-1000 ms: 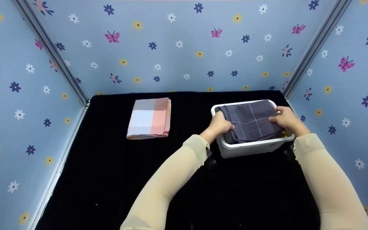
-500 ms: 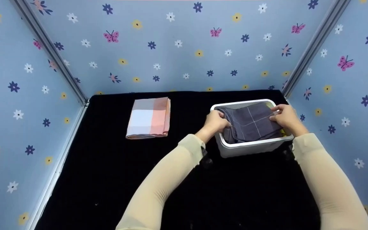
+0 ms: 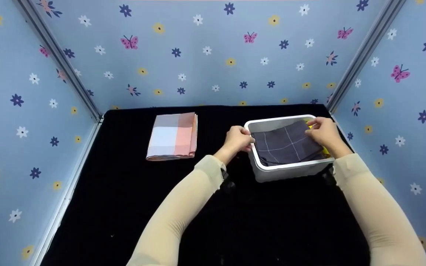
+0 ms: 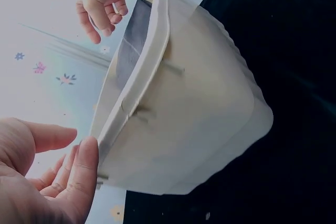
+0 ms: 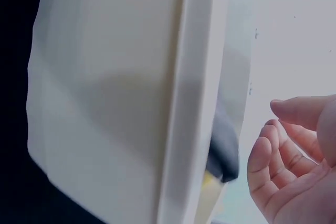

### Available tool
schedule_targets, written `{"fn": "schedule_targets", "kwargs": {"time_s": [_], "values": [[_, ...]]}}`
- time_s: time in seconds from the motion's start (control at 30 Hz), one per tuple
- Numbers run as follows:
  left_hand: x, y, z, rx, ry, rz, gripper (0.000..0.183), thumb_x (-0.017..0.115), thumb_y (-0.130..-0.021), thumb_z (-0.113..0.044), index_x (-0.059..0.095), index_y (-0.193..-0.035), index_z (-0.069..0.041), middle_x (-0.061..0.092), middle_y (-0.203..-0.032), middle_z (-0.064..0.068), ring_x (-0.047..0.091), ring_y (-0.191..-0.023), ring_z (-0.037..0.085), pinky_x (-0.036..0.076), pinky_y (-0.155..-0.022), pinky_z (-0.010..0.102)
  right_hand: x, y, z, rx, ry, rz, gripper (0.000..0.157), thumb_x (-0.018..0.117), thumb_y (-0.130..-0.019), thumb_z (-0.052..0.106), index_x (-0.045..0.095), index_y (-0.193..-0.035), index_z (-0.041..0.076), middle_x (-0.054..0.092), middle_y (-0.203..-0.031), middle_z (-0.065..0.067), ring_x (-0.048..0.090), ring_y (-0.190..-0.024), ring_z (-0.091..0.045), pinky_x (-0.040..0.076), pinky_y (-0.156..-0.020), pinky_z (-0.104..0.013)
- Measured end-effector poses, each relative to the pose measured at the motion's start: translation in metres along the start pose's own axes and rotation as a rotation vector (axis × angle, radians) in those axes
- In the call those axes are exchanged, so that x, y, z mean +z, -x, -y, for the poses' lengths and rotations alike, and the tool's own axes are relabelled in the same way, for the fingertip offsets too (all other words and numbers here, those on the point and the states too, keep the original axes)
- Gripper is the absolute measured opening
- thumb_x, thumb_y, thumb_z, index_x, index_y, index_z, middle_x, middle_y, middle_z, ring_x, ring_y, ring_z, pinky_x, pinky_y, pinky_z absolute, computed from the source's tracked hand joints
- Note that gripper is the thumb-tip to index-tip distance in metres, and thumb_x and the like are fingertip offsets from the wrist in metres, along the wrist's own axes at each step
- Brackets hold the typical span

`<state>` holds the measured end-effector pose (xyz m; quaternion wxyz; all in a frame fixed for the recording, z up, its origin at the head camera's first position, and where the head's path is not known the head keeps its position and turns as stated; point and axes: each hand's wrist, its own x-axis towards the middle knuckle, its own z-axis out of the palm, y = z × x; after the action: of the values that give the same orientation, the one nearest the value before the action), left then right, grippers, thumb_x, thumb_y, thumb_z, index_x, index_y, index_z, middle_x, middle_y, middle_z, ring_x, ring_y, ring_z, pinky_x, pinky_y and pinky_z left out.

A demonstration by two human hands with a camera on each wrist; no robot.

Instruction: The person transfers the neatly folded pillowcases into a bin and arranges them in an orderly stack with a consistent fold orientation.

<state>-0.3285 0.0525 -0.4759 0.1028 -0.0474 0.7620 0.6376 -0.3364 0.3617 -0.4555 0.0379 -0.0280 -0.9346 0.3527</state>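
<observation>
A dark grey folded cloth with thin white check lines (image 3: 285,144) lies inside a white plastic bin (image 3: 294,167). At the bin's left end is my left hand (image 3: 237,139), its fingertips by the rim; in the left wrist view the thumb and fingers stand apart with nothing between them. Over the right end of the cloth hovers my right hand (image 3: 325,133). The right wrist view shows its fingers (image 5: 260,156) loosely bent, holding nothing. Something yellow (image 3: 325,152) shows beside the cloth, mostly hidden under it.
A folded checked cloth in white, grey and salmon (image 3: 170,136) lies left of the bin on the black table covering (image 3: 213,214). Blue patterned panels (image 3: 213,55) enclose the back and both sides; the right panel stands close to the bin.
My left hand has let go of the grey cloth and moved left to the bin's rim. The right hand has come off the cloth and shifted slightly up. The cloth sits lower in the bin.
</observation>
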Motion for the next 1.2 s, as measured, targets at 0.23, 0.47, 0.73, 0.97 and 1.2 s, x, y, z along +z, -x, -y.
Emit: {"fn": "schedule_targets", "kwargs": {"time_s": [0.23, 0.47, 0.73, 0.97, 1.2], "values": [[-0.018, 0.000, 0.008, -0.001, -0.032, 0.010, 0.027, 0.078, -0.088, 0.006, 0.070, -0.114, 0.007, 0.068, -0.080, 0.006, 0.067, -0.058, 0.014, 0.064, -0.057, 0.027, 0.014, 0.003, 0.019, -0.068, 0.008, 0.046, 0.028, 0.076, -0.096, 0.005, 0.072, -0.120, -0.007, 0.069, -0.089, -0.006, 0.058, -0.069, -0.006, 0.049, -0.060, -0.017], [-0.035, 0.001, 0.016, 0.000, -0.053, -0.007, 0.023, 0.080, -0.090, 0.004, 0.069, -0.110, 0.001, 0.074, -0.092, 0.012, 0.071, -0.064, 0.017, 0.067, -0.062, 0.030, 0.029, 0.007, 0.035, -0.165, -0.070, 0.066, 0.026, 0.076, -0.092, -0.002, 0.071, -0.115, -0.013, 0.067, -0.081, 0.000, 0.054, -0.070, 0.001, 0.045, -0.062, -0.014], [-0.050, 0.002, 0.026, 0.012, -0.027, -0.012, 0.021, 0.080, -0.089, 0.005, 0.067, -0.105, 0.000, 0.073, -0.086, 0.010, 0.072, -0.063, 0.020, 0.061, -0.054, 0.023, 0.045, 0.013, 0.048, -0.213, -0.120, 0.094, 0.024, 0.075, -0.091, -0.005, 0.071, -0.113, -0.013, 0.067, -0.080, 0.000, 0.055, -0.070, 0.001, 0.046, -0.061, -0.013], [-0.062, 0.003, 0.036, 0.021, -0.017, -0.011, 0.021, 0.080, -0.089, 0.005, 0.068, -0.105, 0.001, 0.073, -0.082, 0.009, 0.072, -0.061, 0.018, 0.060, -0.052, 0.022, 0.060, 0.018, 0.056, -0.234, -0.109, 0.071, 0.024, 0.078, -0.090, -0.001, 0.075, -0.112, -0.008, 0.071, -0.082, -0.002, 0.058, -0.071, -0.001, 0.046, -0.064, -0.013], [-0.074, 0.007, 0.044, 0.018, -0.020, -0.008, 0.022, 0.080, -0.090, 0.003, 0.068, -0.108, 0.001, 0.075, -0.087, 0.011, 0.073, -0.064, 0.017, 0.062, -0.055, 0.024, 0.074, 0.023, 0.064, -0.248, -0.140, 0.084, 0.023, 0.080, -0.089, -0.001, 0.075, -0.111, -0.007, 0.072, -0.083, -0.003, 0.057, -0.071, 0.000, 0.046, -0.064, -0.014]]}}
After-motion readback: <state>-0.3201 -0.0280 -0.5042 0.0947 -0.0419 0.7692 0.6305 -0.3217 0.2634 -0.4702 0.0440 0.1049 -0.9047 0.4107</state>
